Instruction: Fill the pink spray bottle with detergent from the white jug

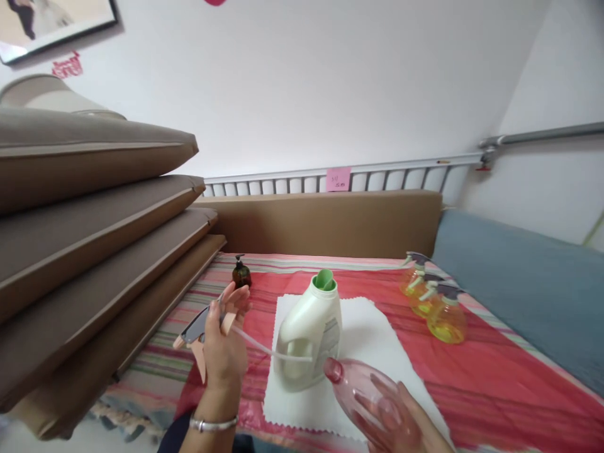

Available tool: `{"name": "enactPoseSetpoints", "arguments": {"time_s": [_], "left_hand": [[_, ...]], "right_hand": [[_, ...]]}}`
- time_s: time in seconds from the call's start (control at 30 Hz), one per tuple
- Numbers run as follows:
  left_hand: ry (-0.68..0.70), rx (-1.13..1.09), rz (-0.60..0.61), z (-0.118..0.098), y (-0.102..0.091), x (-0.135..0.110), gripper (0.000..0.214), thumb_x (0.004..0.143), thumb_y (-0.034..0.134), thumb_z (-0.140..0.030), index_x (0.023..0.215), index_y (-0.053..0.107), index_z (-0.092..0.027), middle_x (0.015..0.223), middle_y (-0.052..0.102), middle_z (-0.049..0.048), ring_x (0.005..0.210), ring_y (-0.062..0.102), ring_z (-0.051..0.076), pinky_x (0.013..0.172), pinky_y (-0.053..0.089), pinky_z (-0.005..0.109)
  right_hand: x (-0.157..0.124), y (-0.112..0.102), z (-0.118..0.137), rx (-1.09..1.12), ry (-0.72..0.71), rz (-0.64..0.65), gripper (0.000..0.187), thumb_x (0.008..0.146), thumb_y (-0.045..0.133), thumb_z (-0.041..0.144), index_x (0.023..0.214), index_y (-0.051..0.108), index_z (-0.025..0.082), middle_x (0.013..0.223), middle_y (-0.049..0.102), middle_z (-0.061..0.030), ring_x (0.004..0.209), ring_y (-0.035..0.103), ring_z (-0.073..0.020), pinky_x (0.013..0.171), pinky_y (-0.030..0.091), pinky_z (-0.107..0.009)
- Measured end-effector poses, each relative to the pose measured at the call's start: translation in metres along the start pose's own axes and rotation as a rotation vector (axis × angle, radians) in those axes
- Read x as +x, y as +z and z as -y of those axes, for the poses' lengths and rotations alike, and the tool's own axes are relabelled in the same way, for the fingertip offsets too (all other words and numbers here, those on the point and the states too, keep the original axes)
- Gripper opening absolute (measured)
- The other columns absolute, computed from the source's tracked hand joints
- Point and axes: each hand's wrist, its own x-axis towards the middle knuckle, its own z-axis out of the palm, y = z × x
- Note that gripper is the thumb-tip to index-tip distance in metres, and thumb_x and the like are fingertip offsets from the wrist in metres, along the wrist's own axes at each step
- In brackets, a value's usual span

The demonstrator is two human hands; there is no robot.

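My left hand (225, 343) is closed around a spray trigger head (201, 324) in grey and peach, whose thin clear dip tube (264, 349) points right. My right hand (415, 418) grips a clear pink spray bottle (365, 393), tilted with its open neck toward the left. Between the hands stands a large off-white detergent jug (309, 340), upright and uncapped, its green spout showing inside the mouth. The tube's end lies in front of the jug's lower part in this view; I cannot tell whether it touches. Under the jug lies a white cloth (377, 333) with scalloped edges.
Several spray bottles with yellow liquid (447, 321) stand at the right on the red cover (491, 371). A dark pump bottle (241, 274) stands beyond my left hand. Stacked brown cushions (94, 239) rise at the left. A radiator (283, 185) runs along the wall.
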Motion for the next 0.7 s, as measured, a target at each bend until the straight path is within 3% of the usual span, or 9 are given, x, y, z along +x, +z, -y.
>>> {"name": "enactPoseSetpoints", "arguments": {"time_s": [0.17, 0.3, 0.43, 0.6, 0.7], "left_hand": [[0.037, 0.059, 0.035, 0.002, 0.007, -0.012, 0.041, 0.082, 0.045, -0.043, 0.103, 0.065, -0.014, 0.096, 0.069, 0.0116, 0.098, 0.059, 0.025, 0.087, 0.041, 0.037], [0.073, 0.089, 0.055, 0.000, 0.012, -0.017, 0.039, 0.082, 0.046, -0.042, 0.103, 0.065, -0.015, 0.098, 0.069, 0.0120, 0.102, 0.058, 0.026, 0.087, 0.042, 0.038], [0.068, 0.142, 0.081, 0.004, 0.022, -0.033, 0.038, 0.081, 0.049, -0.043, 0.103, 0.065, -0.016, 0.100, 0.068, 0.0104, 0.099, 0.059, 0.025, 0.085, 0.043, 0.035], [-0.030, 0.220, 0.146, 0.024, 0.031, -0.070, 0.032, 0.078, 0.058, -0.042, 0.093, 0.068, -0.017, 0.098, 0.069, 0.0108, 0.083, 0.063, 0.023, 0.076, 0.048, 0.034], [-0.113, 0.222, 0.207, 0.033, 0.032, -0.083, 0.031, 0.079, 0.057, -0.043, 0.088, 0.069, -0.016, 0.095, 0.070, 0.0118, 0.081, 0.064, 0.024, 0.074, 0.049, 0.035]], "right_hand": [[-0.002, 0.014, 0.001, 0.068, 0.029, -0.034, 0.072, 0.072, 0.068, 0.050, 0.133, 0.032, 0.042, 0.093, 0.070, -0.0002, 0.084, 0.067, -0.0254, 0.059, 0.050, -0.031], [-0.005, 0.021, 0.000, 0.062, 0.026, -0.044, 0.070, 0.071, 0.070, 0.049, 0.131, 0.034, 0.042, 0.090, 0.068, 0.0010, 0.082, 0.068, -0.0260, 0.053, 0.048, -0.029], [-0.010, 0.036, -0.003, 0.051, 0.005, -0.030, 0.072, 0.067, 0.072, 0.051, 0.129, 0.039, 0.038, 0.097, 0.067, -0.0017, 0.083, 0.067, -0.0264, 0.058, 0.050, -0.031], [-0.011, 0.064, -0.016, 0.097, 0.016, 0.024, 0.089, 0.058, 0.079, 0.050, 0.132, 0.031, 0.036, 0.092, 0.068, -0.0015, 0.079, 0.067, -0.0270, 0.056, 0.052, -0.034], [-0.012, 0.073, -0.022, 0.120, -0.010, 0.056, 0.077, 0.065, 0.074, 0.051, 0.130, 0.034, 0.036, 0.092, 0.068, -0.0013, 0.081, 0.067, -0.0267, 0.056, 0.052, -0.035]]}}
